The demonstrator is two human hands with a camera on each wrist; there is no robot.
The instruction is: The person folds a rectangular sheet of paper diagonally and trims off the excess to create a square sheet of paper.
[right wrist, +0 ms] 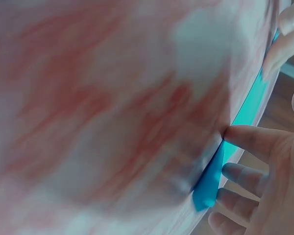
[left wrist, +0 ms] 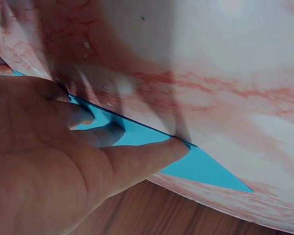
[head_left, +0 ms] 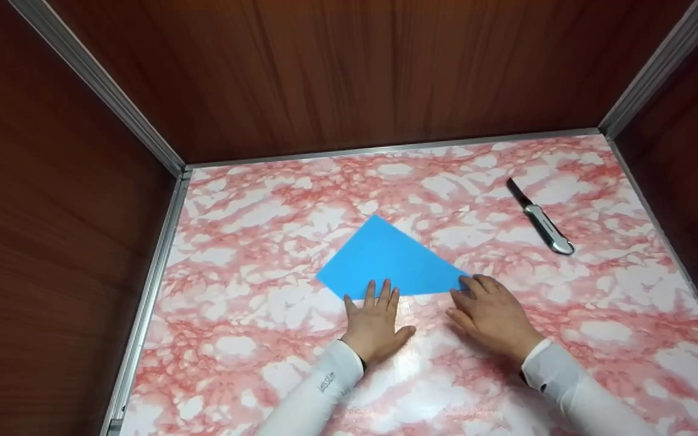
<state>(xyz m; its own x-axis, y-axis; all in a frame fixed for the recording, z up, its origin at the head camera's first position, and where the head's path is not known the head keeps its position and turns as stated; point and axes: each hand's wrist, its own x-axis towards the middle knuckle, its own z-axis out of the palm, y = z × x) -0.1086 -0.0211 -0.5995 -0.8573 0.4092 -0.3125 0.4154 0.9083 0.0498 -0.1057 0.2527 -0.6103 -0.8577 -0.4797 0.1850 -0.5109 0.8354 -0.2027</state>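
A folded sheet of blue paper [head_left: 379, 257] lies flat on the table, with one point toward the back and its long folded edge facing the person. My left hand [head_left: 374, 327] rests at that near edge, its fingers spread and the fingertips on the paper; the thumb points off to the right on the tabletop. At the paper's right corner, my right hand [head_left: 494, 318] touches the sheet with its fingertips. From the right wrist view, one finger presses the folded edge [right wrist: 230, 128], while the narrow blue end [right wrist: 206, 191] stands out beyond it and the thumb is off the paper.
A utility knife [head_left: 546, 230] with its dark blade out lies at the back right, apart from the paper. The red-and-white marbled table [head_left: 252, 363] is bounded by brown wood-grain panels [head_left: 385, 72] at the back and both sides, with metal trim [head_left: 149, 278] along the edges.
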